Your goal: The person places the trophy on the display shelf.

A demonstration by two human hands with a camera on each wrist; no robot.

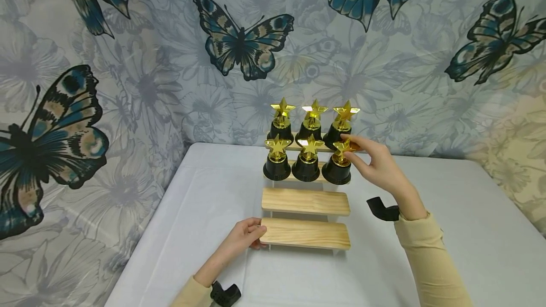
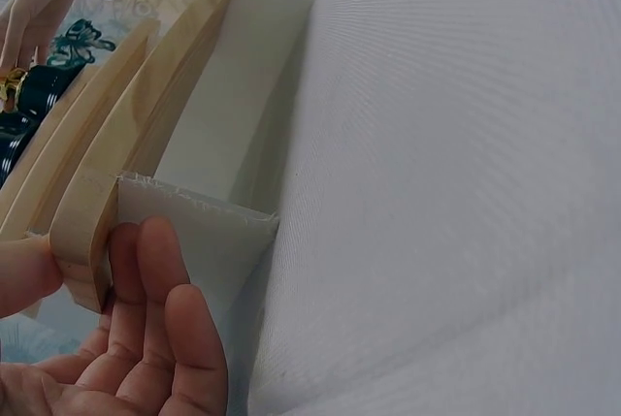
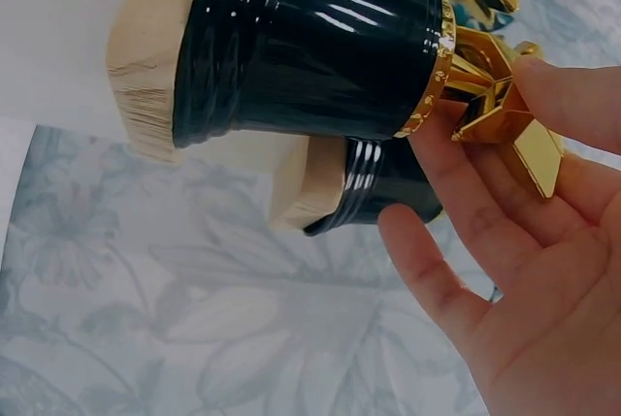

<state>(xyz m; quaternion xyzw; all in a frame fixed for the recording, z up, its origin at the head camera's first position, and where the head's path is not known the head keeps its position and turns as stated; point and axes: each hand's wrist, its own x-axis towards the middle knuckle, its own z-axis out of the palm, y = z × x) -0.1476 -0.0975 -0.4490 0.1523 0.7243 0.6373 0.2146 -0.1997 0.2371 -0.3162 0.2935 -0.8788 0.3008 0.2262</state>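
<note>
A stepped wooden display stand (image 1: 305, 233) carries small trophies, each a gold star on a black cup-shaped base. My left hand (image 1: 247, 233) holds the left end of the lowest board, thumb on top and fingers curled beneath, as the left wrist view shows. With thumb and fingers my right hand (image 1: 375, 162) pinches the gold star (image 3: 495, 96) of the right-hand trophy (image 1: 337, 170) in the front row. That trophy's black base (image 3: 310, 48) is upright at the right end of its board. Beside it stand a middle trophy (image 1: 306, 166) and a left trophy (image 1: 277, 165).
Behind, on the top board, are three more trophies, among them a left one (image 1: 280, 124) and a middle one (image 1: 311, 127). The second-lowest board (image 1: 305, 201) is bare wood. A white cloth (image 1: 204, 193) covers the table, and a butterfly-patterned curtain (image 1: 162, 60) hangs behind.
</note>
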